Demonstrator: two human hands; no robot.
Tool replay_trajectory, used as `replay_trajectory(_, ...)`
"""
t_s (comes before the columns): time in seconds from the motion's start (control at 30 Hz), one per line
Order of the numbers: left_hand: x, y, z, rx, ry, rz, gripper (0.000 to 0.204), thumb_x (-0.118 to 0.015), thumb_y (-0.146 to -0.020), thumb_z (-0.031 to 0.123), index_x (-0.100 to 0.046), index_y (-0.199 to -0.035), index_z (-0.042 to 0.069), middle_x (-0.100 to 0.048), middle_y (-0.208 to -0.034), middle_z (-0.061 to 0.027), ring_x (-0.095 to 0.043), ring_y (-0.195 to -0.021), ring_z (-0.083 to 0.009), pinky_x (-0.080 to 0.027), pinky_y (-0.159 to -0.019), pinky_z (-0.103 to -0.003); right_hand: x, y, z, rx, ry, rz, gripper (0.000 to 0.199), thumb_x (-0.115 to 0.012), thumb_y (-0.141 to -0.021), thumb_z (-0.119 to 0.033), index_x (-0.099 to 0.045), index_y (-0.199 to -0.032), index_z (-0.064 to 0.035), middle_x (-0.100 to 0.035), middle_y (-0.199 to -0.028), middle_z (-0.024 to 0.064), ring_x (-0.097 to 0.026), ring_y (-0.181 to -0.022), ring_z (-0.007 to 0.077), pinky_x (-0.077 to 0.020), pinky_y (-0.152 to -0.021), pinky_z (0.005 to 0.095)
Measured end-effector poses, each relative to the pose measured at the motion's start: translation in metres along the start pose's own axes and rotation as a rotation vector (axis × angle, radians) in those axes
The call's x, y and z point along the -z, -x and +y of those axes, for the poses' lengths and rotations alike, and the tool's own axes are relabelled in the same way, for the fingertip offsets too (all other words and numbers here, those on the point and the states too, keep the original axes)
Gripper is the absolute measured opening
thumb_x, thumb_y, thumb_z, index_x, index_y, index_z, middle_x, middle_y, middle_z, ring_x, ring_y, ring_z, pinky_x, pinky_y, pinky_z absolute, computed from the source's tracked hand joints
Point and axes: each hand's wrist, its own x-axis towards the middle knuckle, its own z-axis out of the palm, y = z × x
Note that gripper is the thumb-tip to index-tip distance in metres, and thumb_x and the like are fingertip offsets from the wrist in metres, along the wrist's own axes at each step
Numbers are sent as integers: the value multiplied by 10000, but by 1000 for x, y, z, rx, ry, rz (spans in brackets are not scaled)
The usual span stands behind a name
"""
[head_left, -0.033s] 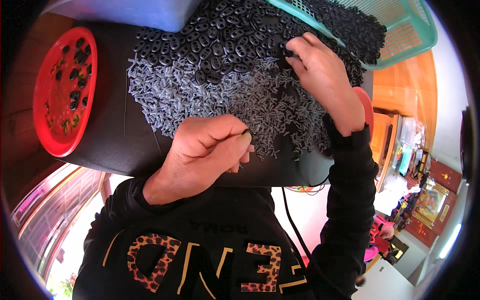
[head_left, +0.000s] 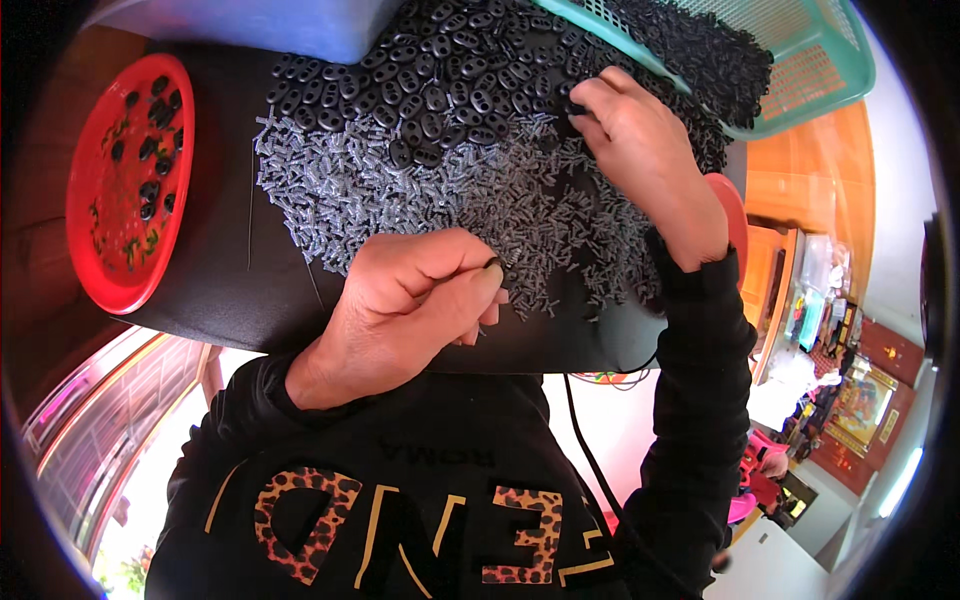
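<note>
- Oval black buttons [head_left: 440, 90] and small grey pegs [head_left: 420, 200] cover the middle of the frame; by their look they are light, hard plastic bits, slippery in a heap and best taken singly at the rim with fingertips.
- At the far left a red plate [head_left: 90, 260] holds a few loose black pieces.
- Left hand [head_left: 400, 310], low centre, is curled, thumb and forefinger pressed together on one small dark piece [head_left: 495, 264] at the near edge of the grey pegs.
- Right hand [head_left: 640, 150], upper right, lies fingers-down on the black buttons, fingertips bent as if pinching; what they grip is hidden.
- A teal basket [head_left: 830, 90] at the upper right holds more black pieces.
- The table [head_left: 230, 290] has a smooth black top; beyond its edge a bright cluttered room shows, with wooden furniture at the right.
</note>
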Motion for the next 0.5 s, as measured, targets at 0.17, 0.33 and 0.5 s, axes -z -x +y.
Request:
replay_trajectory(0.17,-1,-2,-3,-23,7,21,138,-494,-922,43,-591,-847,-20,-622,-734,-46,-560,-587,-62,-460,-535,-201,-10,-6,-5,18,71,18,119,-579,-832,-97,-549,-932,-39,-537,-908,138,-557,-799,374,-467,-655,429)
replay_trajectory(0.33,-3,2,3,-5,43,53,119,-513,-912,30,-597,-847,-24,-617,-724,-33,-547,-577,-42,-446,-516,-189,-9,-4,1,140,-128,209,115,-551,-865,-75,-577,-965,-24,-556,-797,84,-573,-669,277,-457,-572,367)
replay_trajectory(0.5,-2,7,0,53,148,89,129,-509,-925,48,-606,-870,-15,-621,-742,-37,-555,-608,-45,-456,-531,-192,40,24,-33,-213,-1042,-149,199,-533,-919,-99,-599,-1084,-10,-463,-680,-73,-356,-556,-8,-401,-567,207)
